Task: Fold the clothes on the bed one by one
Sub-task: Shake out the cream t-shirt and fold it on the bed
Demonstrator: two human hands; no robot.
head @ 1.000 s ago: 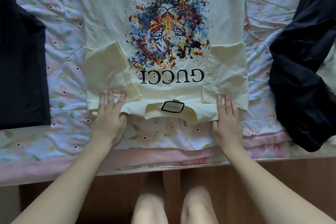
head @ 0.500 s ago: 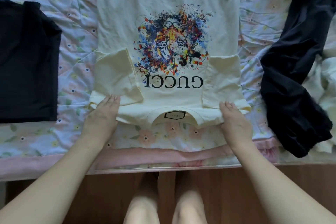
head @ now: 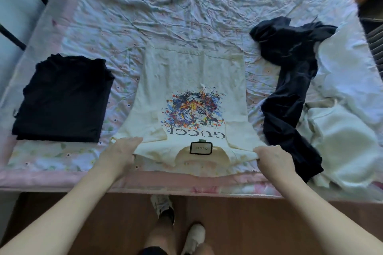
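Now the left hand (head: pixel 120 151) grips the near left shoulder edge of the cream T-shirt (head: pixel 192 80), fingers laid over the cloth and thumb tucked under it. The right hand (head: pixel 271 156) pinches the near right shoulder edge in the same way, knuckles up. Between the two hands sits the collar with its black-bordered label (head: pixel 201 148), turned toward the person. The shirt lies lengthwise on the bed (head: pixel 124 16), sleeves folded inward, its multicoloured splatter print (head: pixel 192 109) and black lettering reading upside down from this side; the hem reaches toward the middle of the mattress. Left of the shirt, well apart, a folded black garment (head: pixel 62 99) lies flat. To the right, a crumpled black garment (head: pixel 290 89) trails from the far side down to the near edge, and beside it white clothes (head: pixel 348 120) lie heaped. Below the bed edge, the person's feet in pale shoes (head: pixel 194 236) stand on a wooden floor (head: pixel 248 223).
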